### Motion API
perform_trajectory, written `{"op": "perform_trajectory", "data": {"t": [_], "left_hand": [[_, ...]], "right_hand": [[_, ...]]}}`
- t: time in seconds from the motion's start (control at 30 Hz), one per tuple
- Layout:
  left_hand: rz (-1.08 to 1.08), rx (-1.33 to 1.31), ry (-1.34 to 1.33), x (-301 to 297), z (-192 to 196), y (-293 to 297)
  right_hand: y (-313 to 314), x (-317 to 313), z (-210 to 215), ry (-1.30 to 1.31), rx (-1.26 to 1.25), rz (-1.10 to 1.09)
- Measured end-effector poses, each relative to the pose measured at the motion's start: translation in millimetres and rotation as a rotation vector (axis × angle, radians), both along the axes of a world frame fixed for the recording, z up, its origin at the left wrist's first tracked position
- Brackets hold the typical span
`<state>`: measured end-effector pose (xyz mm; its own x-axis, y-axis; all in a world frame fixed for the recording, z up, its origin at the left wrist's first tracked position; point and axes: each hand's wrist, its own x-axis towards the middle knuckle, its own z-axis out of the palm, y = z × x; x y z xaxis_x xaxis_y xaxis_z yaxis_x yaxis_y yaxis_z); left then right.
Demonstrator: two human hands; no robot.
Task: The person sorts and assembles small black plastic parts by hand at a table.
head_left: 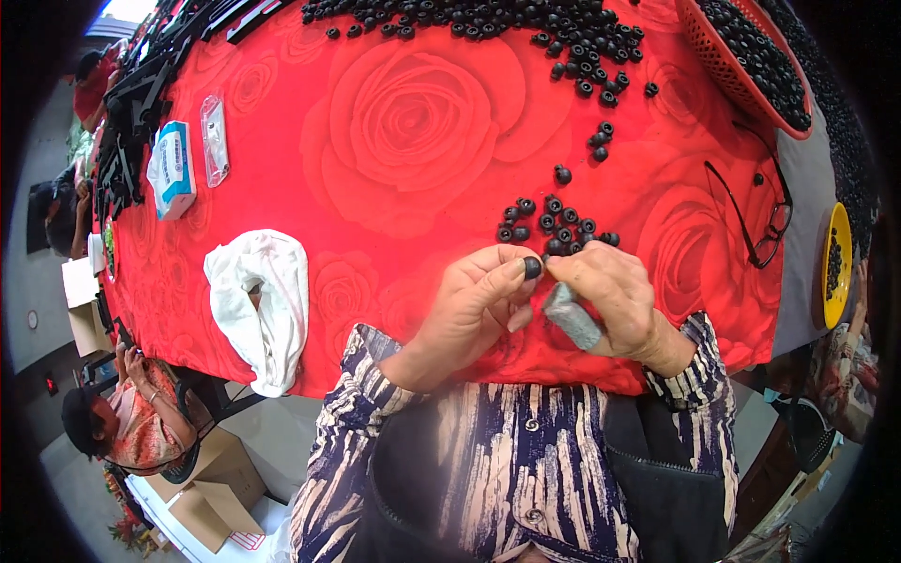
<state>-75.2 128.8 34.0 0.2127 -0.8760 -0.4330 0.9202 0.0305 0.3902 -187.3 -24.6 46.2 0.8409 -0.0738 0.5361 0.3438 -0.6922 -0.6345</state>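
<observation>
Between thumb and fingers, my left hand (477, 298) pinches a small round black bead-like piece (532, 267). Close beside it, my right hand (615, 298) is closed around a small tool with a grey wrapped handle (572, 322). The tool's tip is too small to make out; the right fingertips are right by the black piece. Just beyond both hands lies a loose cluster of similar black pieces (568, 225), several showing a hole in the top. Farther off, a large heap of the same pieces (488, 17) spreads along the far side of the table.
A red rose-patterned cloth (404, 122) covers the table. On the left are a white cloth (258, 310), a tissue pack (174, 169), a clear packet (215, 141) and black strips (131, 113). Eyeglasses (765, 225), a red basket (741, 66) and a yellow plate (835, 267) stand right.
</observation>
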Motion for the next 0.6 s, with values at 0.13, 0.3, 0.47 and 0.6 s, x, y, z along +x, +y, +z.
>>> {"op": "perform_trajectory", "data": {"t": [0.13, 0.3, 0.47, 0.6], "left_hand": [[-0.014, -0.017, -0.074, -1, 0, 1], [-0.001, -0.02, -0.159, -2, 0, -2], [-0.041, 0.051, -0.396, -4, 5, -1], [-0.008, 0.0, -0.479, -4, 1, -1]], "right_hand": [[-1, -1, 1, -0.046, 0.085, -0.137], [-2, 2, -4, -0.003, 0.208, -0.109], [0, 0, -9, -0.037, 0.21, -0.07], [0, 0, -7, 0.011, 0.211, -0.071]]}}
